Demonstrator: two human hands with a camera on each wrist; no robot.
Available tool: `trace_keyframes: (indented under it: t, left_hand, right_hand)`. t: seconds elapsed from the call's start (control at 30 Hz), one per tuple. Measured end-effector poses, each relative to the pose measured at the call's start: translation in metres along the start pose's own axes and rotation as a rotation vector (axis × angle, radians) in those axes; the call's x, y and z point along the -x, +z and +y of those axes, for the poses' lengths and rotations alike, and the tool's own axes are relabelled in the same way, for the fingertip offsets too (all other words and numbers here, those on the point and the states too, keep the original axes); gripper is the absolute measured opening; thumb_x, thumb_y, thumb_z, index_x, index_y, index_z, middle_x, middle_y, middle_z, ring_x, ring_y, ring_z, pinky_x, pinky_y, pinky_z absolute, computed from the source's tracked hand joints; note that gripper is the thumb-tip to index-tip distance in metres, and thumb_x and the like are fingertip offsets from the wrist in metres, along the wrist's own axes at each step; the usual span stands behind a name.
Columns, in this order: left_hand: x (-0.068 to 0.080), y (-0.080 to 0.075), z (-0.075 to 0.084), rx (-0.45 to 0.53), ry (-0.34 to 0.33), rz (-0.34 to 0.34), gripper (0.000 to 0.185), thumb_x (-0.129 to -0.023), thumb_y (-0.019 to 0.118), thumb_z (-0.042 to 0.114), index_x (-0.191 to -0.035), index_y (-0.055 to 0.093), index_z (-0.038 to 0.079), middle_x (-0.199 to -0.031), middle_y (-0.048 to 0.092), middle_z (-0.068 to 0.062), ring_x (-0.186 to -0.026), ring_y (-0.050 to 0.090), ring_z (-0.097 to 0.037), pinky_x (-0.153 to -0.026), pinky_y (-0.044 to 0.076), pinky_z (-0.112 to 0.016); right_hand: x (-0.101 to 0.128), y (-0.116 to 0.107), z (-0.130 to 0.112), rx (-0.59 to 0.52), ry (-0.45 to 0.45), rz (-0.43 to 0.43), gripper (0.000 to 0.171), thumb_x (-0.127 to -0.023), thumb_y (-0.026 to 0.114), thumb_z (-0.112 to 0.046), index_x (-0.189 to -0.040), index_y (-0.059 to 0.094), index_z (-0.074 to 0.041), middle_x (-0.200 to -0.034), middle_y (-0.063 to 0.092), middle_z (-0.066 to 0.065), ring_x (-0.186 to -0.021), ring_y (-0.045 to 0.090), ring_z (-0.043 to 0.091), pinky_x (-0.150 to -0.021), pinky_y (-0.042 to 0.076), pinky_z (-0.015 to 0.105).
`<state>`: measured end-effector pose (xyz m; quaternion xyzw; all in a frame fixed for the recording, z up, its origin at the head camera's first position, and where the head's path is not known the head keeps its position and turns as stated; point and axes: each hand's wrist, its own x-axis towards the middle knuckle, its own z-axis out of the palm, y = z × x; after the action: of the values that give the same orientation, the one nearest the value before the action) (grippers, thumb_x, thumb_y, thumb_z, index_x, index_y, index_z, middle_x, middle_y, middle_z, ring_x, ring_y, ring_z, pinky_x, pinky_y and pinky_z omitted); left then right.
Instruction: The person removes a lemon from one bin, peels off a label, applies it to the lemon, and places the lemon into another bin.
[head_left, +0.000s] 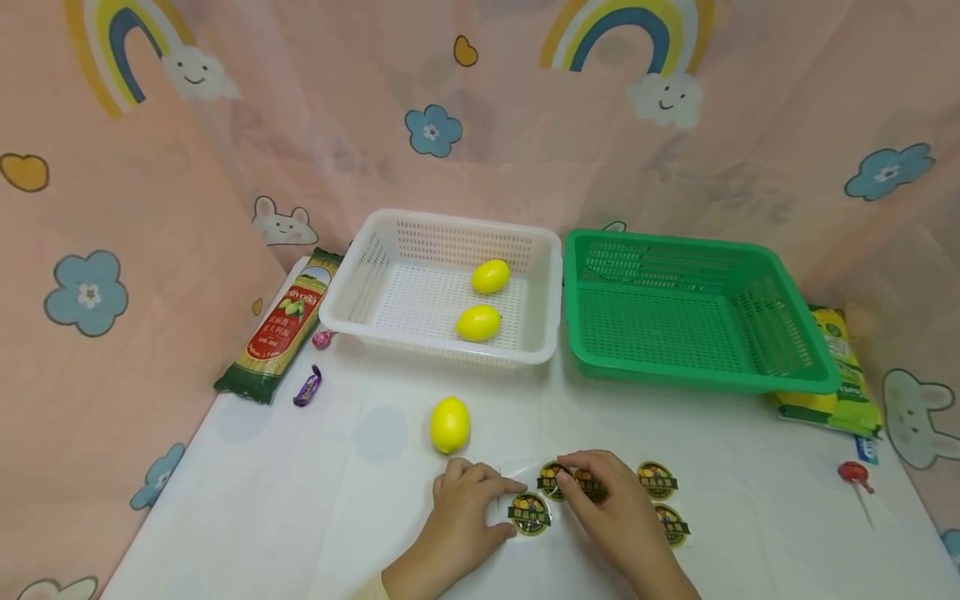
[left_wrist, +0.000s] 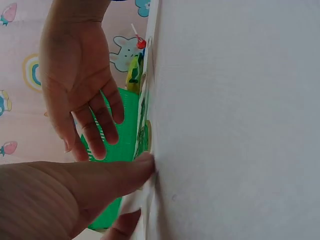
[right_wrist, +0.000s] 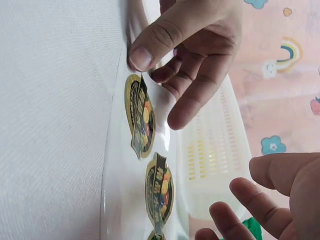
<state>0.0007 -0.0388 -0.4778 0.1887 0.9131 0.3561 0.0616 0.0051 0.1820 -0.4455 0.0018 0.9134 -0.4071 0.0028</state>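
A clear sheet [right_wrist: 131, 180] with several round dark-and-gold fruit stickers lies on the white table. My left hand [head_left: 461, 518] rests at the sheet's left end, thumb and forefinger on either side of one sticker [head_left: 529, 513]. In the right wrist view that left thumb [right_wrist: 142, 57] presses near the sheet's edge. Over the middle stickers hovers my right hand [head_left: 618, 510], partly covering them; its fingers [right_wrist: 260, 205] are loosely spread and hold nothing. A yellow lemon [head_left: 450, 425] sits just beyond my left hand.
A white basket [head_left: 442, 342] holding two lemons stands at the back, beside a green basket [head_left: 697, 379]. Left lie a spaghetti pack [head_left: 281, 329], a purple-wrapped candy [head_left: 308, 387] and a pink candy [head_left: 322, 339]. A yellow-green packet [head_left: 847, 383] and red lollipop [head_left: 853, 472] lie right.
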Motion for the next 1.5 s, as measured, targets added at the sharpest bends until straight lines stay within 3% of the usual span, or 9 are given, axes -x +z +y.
trace_keyframes:
  t: [0.13, 0.37, 0.6, 0.7, 0.83, 0.93, 1.17, 1.27, 1.5]
  left_hand:
    - [-0.003, 0.000, 0.000, 0.193, -0.022, -0.012, 0.050, -0.080, 0.092, 0.009, -0.126, 0.078, 0.020, -0.112, 0.062, 0.014, -0.106, 0.052, -0.009, -0.098, 0.048, -0.033]
    - [-0.008, -0.008, 0.010, 0.643, -0.053, 0.024, 0.050, -0.084, 0.083, -0.009, -0.131, 0.073, 0.004, -0.119, 0.061, 0.000, -0.099, 0.064, -0.018, -0.088, 0.059, -0.023]
    - [-0.015, -0.019, 0.022, 0.914, -0.127, 0.070, 0.051, -0.084, 0.078, -0.012, -0.134, 0.070, -0.001, -0.125, 0.058, -0.011, -0.091, 0.065, -0.016, -0.080, 0.059, -0.021]
    - [-0.017, -0.021, 0.025, 0.997, -0.107, 0.107, 0.054, -0.084, 0.077, -0.014, -0.136, 0.067, -0.003, -0.128, 0.057, -0.014, -0.090, 0.065, -0.013, -0.079, 0.058, -0.021]
    - [-0.018, -0.019, 0.029, 1.082, -0.047, 0.149, 0.056, -0.085, 0.076, -0.014, -0.139, 0.063, -0.006, -0.131, 0.055, -0.015, -0.093, 0.066, -0.013, -0.081, 0.057, -0.020]
    - [-0.018, -0.017, 0.031, 1.096, 0.014, 0.186, 0.055, -0.086, 0.075, -0.014, -0.139, 0.063, -0.007, -0.130, 0.054, -0.015, -0.094, 0.065, -0.012, -0.082, 0.055, -0.018]
    - [-0.014, -0.008, 0.035, 1.005, 0.133, 0.280, 0.052, -0.086, 0.076, -0.014, -0.136, 0.064, -0.009, -0.127, 0.055, -0.019, -0.090, 0.061, -0.009, -0.085, 0.054, -0.019]
    - [-0.013, -0.003, 0.035, 0.893, 0.160, 0.328, 0.052, -0.086, 0.077, -0.013, -0.136, 0.067, -0.004, -0.126, 0.057, -0.016, -0.090, 0.063, -0.014, -0.085, 0.056, -0.022]
    - [-0.013, 0.005, 0.036, 0.558, 0.312, 0.477, 0.053, -0.085, 0.080, -0.014, -0.135, 0.069, 0.000, -0.124, 0.063, -0.012, -0.085, 0.066, -0.020, -0.077, 0.060, -0.028]
  right_hand:
    - [0.001, -0.001, -0.001, -0.003, -0.018, 0.013, 0.017, -0.099, 0.079, -0.025, -0.116, 0.078, -0.024, -0.121, 0.070, -0.005, -0.116, 0.065, 0.022, -0.099, 0.052, 0.054]
    - [0.002, -0.012, -0.010, 0.011, -0.017, 0.031, 0.017, -0.100, 0.077, -0.028, -0.117, 0.077, -0.025, -0.121, 0.069, -0.010, -0.109, 0.063, 0.012, -0.093, 0.054, 0.045]
    - [0.005, -0.022, -0.019, 0.021, -0.065, 0.109, 0.018, -0.100, 0.078, -0.027, -0.118, 0.077, -0.026, -0.123, 0.067, -0.014, -0.110, 0.060, 0.009, -0.095, 0.051, 0.028]
    - [0.006, -0.024, -0.022, 0.029, -0.045, 0.123, 0.017, -0.100, 0.078, -0.027, -0.116, 0.078, -0.024, -0.123, 0.068, -0.013, -0.114, 0.059, 0.011, -0.095, 0.052, 0.033]
    - [0.008, -0.025, -0.027, -0.005, 0.001, 0.094, 0.017, -0.100, 0.077, -0.031, -0.115, 0.080, -0.023, -0.122, 0.068, -0.010, -0.120, 0.060, 0.017, -0.097, 0.052, 0.050]
    - [0.009, -0.025, -0.029, -0.037, 0.026, 0.076, 0.019, -0.101, 0.076, -0.035, -0.113, 0.081, -0.021, -0.121, 0.070, -0.008, -0.122, 0.060, 0.021, -0.098, 0.051, 0.055]
    - [0.011, -0.026, -0.031, -0.066, 0.121, 0.051, 0.023, -0.098, 0.079, -0.040, -0.111, 0.082, -0.021, -0.122, 0.071, -0.007, -0.125, 0.061, 0.021, -0.102, 0.049, 0.055]
    - [0.012, -0.027, -0.030, -0.092, 0.166, 0.033, 0.027, -0.096, 0.081, -0.041, -0.111, 0.082, -0.019, -0.125, 0.072, -0.004, -0.127, 0.061, 0.023, -0.105, 0.047, 0.057]
    - [0.013, -0.028, -0.026, -0.143, 0.223, 0.020, 0.024, -0.093, 0.085, -0.035, -0.108, 0.082, -0.017, -0.126, 0.072, 0.000, -0.130, 0.058, 0.026, -0.108, 0.045, 0.060]
